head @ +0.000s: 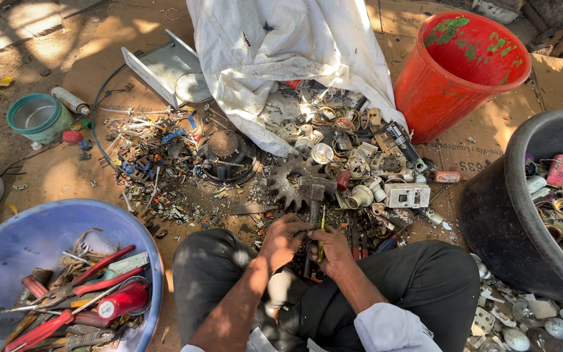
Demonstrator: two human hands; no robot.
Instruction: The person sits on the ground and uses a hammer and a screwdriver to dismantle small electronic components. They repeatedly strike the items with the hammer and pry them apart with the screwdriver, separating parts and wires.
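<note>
Seated person, knees apart, hands together at near centre. Left hand point(283, 240) is curled shut around the dark shaft of a hammer point(312, 207), whose head rests far of the hands against a toothed gear wheel point(292, 177). Right hand point(333, 251) is closed, fingers pinching a thin yellow-green tool point(322, 236) held upright beside the shaft; the two hands touch.

Far of them lies a scrap heap point(353, 153) of metal rings, sockets and switch parts, spilling from a white sack point(281, 45). A red bucket point(457, 72) with green smears stands far right. A black tub point(496, 215) sits right, holding wire coils. A blue basin point(14, 241), near left, holds red-handled pliers. Flattened cardboard point(464, 153) with printed lettering lies under the bucket.
</note>
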